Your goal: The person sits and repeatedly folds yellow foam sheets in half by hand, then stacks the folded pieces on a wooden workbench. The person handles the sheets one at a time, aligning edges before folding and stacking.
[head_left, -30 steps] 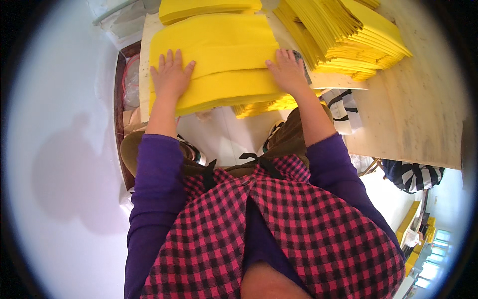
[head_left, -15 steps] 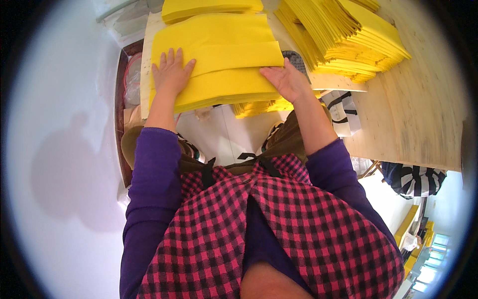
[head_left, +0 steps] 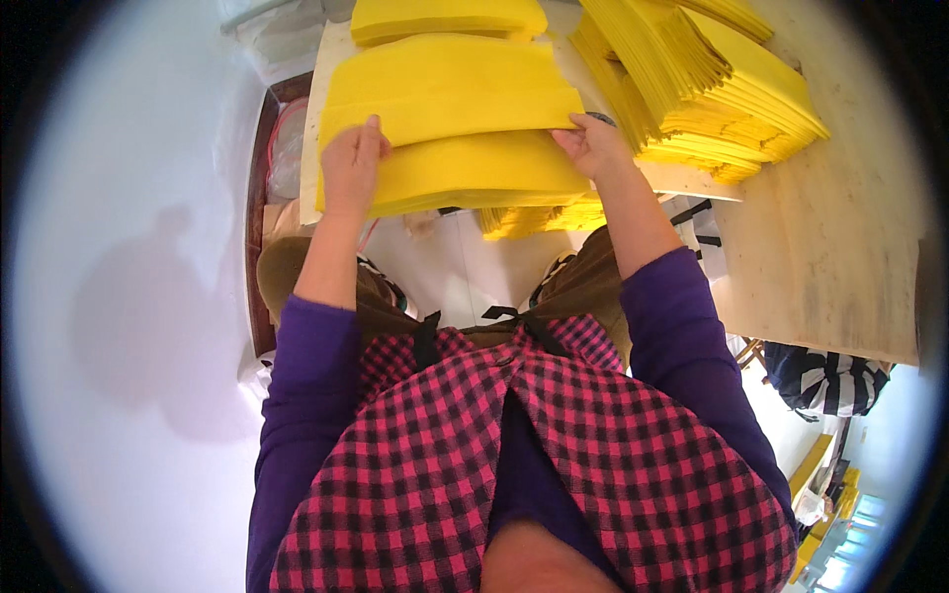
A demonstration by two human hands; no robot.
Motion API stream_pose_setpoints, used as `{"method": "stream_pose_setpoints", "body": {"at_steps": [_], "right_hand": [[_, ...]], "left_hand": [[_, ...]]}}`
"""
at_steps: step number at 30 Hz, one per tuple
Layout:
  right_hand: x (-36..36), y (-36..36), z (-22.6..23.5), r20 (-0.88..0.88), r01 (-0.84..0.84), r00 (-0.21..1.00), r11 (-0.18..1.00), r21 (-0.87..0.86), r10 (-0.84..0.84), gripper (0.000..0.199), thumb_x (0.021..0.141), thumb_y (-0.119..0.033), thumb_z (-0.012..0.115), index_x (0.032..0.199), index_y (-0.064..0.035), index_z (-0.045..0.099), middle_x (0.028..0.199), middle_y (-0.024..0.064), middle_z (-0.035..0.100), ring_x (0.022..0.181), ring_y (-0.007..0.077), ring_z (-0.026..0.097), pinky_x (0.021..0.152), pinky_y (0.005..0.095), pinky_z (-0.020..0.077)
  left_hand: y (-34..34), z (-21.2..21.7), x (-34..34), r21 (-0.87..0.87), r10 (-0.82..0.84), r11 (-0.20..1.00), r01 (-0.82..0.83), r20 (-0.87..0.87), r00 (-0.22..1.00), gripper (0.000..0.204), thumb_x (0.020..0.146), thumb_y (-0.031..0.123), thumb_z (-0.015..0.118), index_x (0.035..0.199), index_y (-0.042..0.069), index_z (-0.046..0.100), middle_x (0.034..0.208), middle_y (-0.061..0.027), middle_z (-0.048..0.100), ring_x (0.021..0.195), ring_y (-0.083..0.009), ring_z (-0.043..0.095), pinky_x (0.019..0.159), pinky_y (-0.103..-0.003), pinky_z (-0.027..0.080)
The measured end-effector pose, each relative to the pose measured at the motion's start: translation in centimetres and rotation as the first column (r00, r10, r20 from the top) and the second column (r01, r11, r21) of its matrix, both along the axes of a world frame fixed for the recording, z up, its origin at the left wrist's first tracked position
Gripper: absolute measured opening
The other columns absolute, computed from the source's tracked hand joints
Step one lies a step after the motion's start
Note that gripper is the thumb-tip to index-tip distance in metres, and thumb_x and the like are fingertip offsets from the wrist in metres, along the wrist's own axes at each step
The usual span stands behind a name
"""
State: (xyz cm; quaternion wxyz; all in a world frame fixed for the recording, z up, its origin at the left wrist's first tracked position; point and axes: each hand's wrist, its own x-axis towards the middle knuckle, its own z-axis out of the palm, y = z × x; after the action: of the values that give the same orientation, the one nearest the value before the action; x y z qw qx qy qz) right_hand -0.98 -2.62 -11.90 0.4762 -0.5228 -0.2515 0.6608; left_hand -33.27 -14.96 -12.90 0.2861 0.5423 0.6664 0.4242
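A: Starting with containers, over on the left: looking into a dark brown box [head_left: 257,198] beside the pale wooden surface [head_left: 337,44]. Packed with crumpled clear plastic [head_left: 287,153] and, lower down, brown paper [head_left: 280,217].

B: And over on the right?

A: Spotting a white bag [head_left: 712,259] with black straps, tucked in near the right forearm. Farther off, catching a dark bag [head_left: 840,383] with bold black-and-white stripes. Can't tell the contents of either.

B: On to the yellow cloth [head_left: 455,89], then!

A: Lying in a layered stack on the pale surface, straight ahead of the body, and overhanging at the near side. Bright yellow, matt, felt-like, rounded at the far left corner. Folded across, with a flap along the top and a thin dark gap beneath its near edge. Bowed gently along the front, with layers visible at the rim.

B: Now to the right grip [head_left: 597,150]!

A: Clamped on the right end of the flap, pinching between thumb and fingers.

B: And the left grip [head_left: 352,163]?

A: Curled in close at the flap's left end, over the stack. Can't tell whether pinching any cloth there.

B: More yellow nearby?

A: Plenty: seeing a second stack [head_left: 445,20] just behind, a tall folded pile [head_left: 732,119] to the right, and a lower pile [head_left: 539,215] beneath the near edge.
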Motion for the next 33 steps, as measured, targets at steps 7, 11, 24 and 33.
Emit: {"method": "stream_pose_setpoints", "body": {"at_steps": [7,11,24,33], "right_hand": [[0.0,0.2,0.1,-0.051,-0.011,0.999,0.999,0.042,0.014,0.022,0.095,-0.008,0.047,0.111,0.0067,0.05,0.102,0.0206,0.062,0.085,0.0285,0.067,0.07,0.0332,0.061],[0.4,-0.4,0.2,-0.039,-0.061,0.997,0.998,0.023,0.062,0.029,0.096,-0.007,0.045,0.122,0.006,0.044,0.118,0.0225,0.055,0.106,0.033,0.059,0.087,0.0357,0.0546],[2.8,1.2,1.9,0.312,-0.256,0.919,0.967,0.0,0.243,0.034,0.092,-0.022,0.055,0.118,-0.001,0.054,0.103,0.0124,0.066,0.089,0.0211,0.065,0.079,0.0329,0.0537],[2.7,5.7,2.0,0.471,-0.368,0.821,0.93,0.003,0.323,0.027,0.088,-0.023,0.063,0.104,-0.0011,0.06,0.092,0.0084,0.066,0.076,0.0162,0.065,0.066,0.0282,0.0532]], "left_hand": [[-2.2,0.9,3.0,-0.222,0.222,0.975,-0.003,0.973,0.061,0.061,0.101,0.039,0.035,0.131,-0.014,0.031,0.132,-0.0316,0.042,0.12,-0.0429,0.049,0.101,-0.044,0.043],[-1.5,1.1,0.9,-0.148,0.14,0.985,-0.086,0.986,-0.091,0.062,0.101,0.035,0.034,0.14,-0.01,0.018,0.146,-0.0312,0.022,0.135,-0.0448,0.026,0.112,-0.052,0.025],[1.9,1.2,-7.7,-0.296,0.295,0.955,-0.036,0.921,0.254,0.038,0.097,0.024,0.047,0.124,-0.003,0.049,0.12,-0.0176,0.058,0.111,-0.0326,0.056,0.096,-0.049,0.044],[8.9,1.6,-9.2,-0.269,0.165,0.961,0.067,0.749,0.642,0.029,0.09,0.016,0.057,0.115,0.0,0.057,0.101,-0.0094,0.066,0.09,-0.0202,0.064,0.075,-0.032,0.052]]}}
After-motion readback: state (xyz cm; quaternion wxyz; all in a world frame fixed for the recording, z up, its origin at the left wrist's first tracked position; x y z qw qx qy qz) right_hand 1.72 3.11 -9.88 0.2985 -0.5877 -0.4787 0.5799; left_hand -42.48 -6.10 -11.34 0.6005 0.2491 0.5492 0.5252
